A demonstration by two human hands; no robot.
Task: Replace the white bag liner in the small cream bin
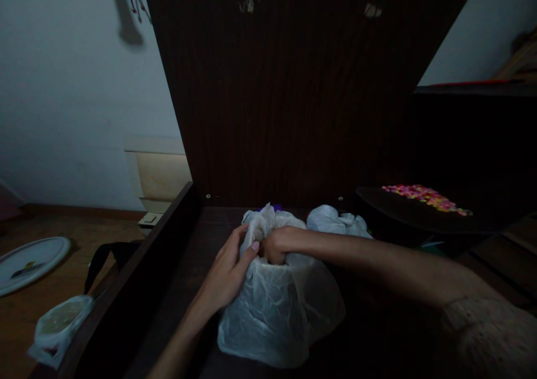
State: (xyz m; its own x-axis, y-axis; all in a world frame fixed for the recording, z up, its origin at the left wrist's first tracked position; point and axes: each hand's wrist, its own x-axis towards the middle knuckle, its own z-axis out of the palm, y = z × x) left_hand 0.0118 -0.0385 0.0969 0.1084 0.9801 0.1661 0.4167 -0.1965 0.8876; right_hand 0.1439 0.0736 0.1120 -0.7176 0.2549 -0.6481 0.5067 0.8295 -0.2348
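A crumpled white plastic bag [277,312] sits on a dark wooden surface [184,273] in front of me. My left hand [229,270] pinches the bag's top edge at its left side. My right hand [277,245] reaches into the bag's mouth, fingers curled and hidden inside; what it touches I cannot tell. A bit of something purple [274,207] peeks out just behind the bag.
A second knotted white bag [335,221] lies behind the first. A dark tray [403,214] with small pink and yellow pieces [425,196] stands at right. A tall dark board [293,88] rises behind. On the floor at left lie a white plate [31,261] and another bag [59,326].
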